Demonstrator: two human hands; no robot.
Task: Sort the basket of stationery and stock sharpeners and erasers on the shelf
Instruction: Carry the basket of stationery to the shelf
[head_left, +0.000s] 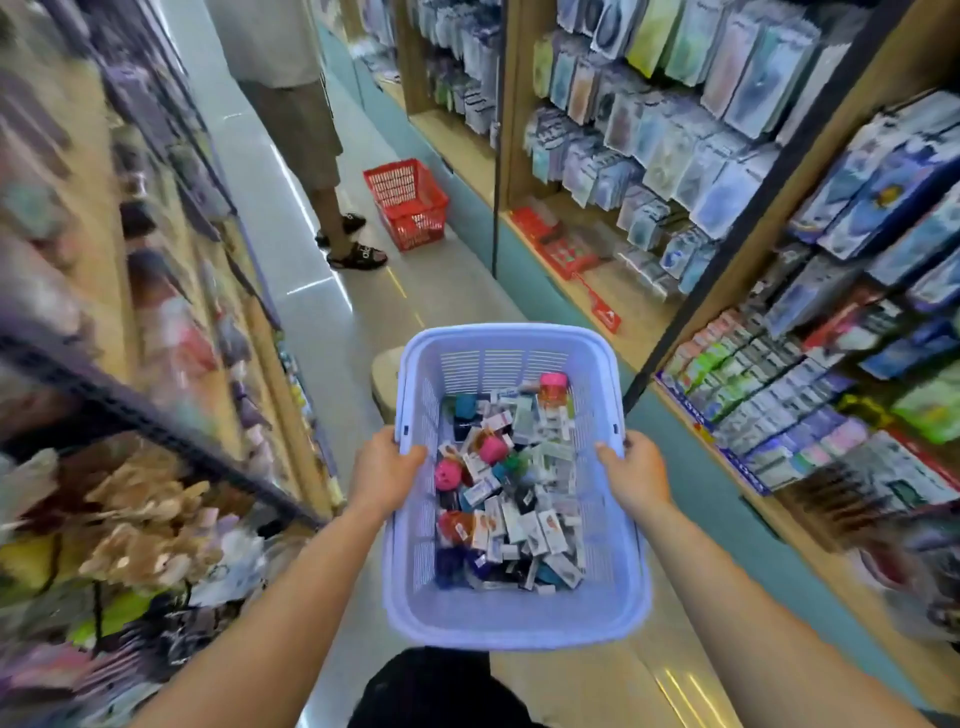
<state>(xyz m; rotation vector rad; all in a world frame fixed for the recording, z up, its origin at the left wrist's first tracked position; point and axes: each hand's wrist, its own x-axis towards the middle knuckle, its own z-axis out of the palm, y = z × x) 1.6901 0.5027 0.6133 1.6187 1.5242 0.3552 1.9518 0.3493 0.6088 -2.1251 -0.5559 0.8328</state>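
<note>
I carry a pale blue plastic basket (511, 618) in front of me, above the aisle floor. My left hand (382, 470) grips its left rim and my right hand (636, 473) grips its right rim. Inside lies a loose heap of small boxed erasers (524, 519) mixed with round pink, teal and orange sharpeners (448, 475). On the right, a low shelf (769, 410) holds rows of small boxed stationery.
A person in shorts and sandals (311, 135) stands ahead in the aisle beside a red basket (408, 202) on the floor. A beige stool (385, 379) sits just beyond my basket. Shelves line both sides; soft toys (140, 519) fill the left one.
</note>
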